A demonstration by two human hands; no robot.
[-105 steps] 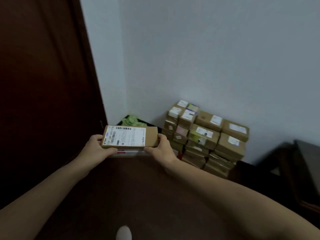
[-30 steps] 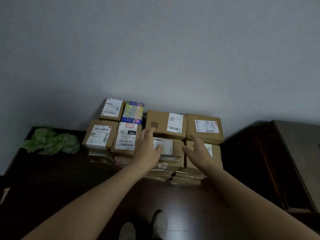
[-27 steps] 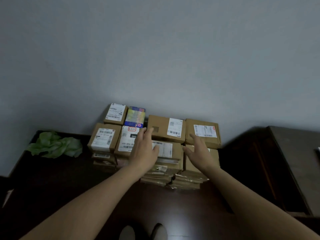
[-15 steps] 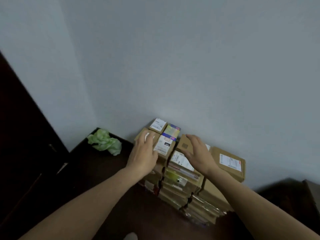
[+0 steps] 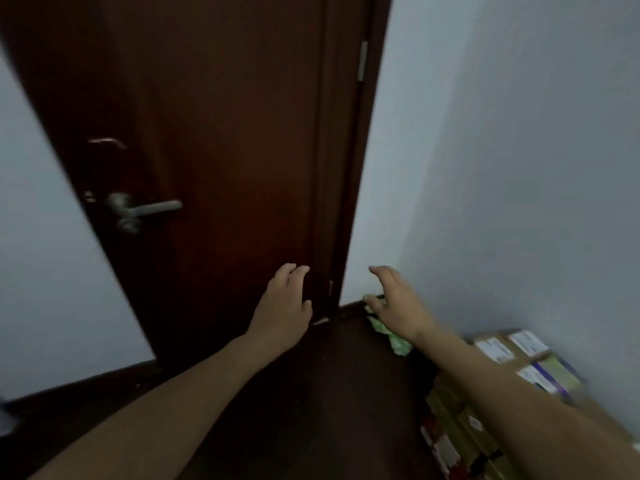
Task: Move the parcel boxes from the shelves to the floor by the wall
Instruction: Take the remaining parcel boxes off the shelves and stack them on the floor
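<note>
Mid-frame before the door (image 5: 214, 133), left hand (image 5: 284, 306) and right hand (image 5: 398, 306) hang empty, fingers loosely spread, probably because the parcel boxes (image 5: 512, 351) at lower right already sit against the wall (image 5: 519, 168).

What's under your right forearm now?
The stack of parcel boxes by the wall, plus something crumpled and green near the wrist. The forearm hides the stack's middle.

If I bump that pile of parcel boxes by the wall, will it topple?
The pile of parcel boxes probably stays put: it is several layers tall but seems backed by the wall. The small top boxes look light and could slide off if nudged. The cardboard looks stiff, so one box should lift without sagging.
</note>
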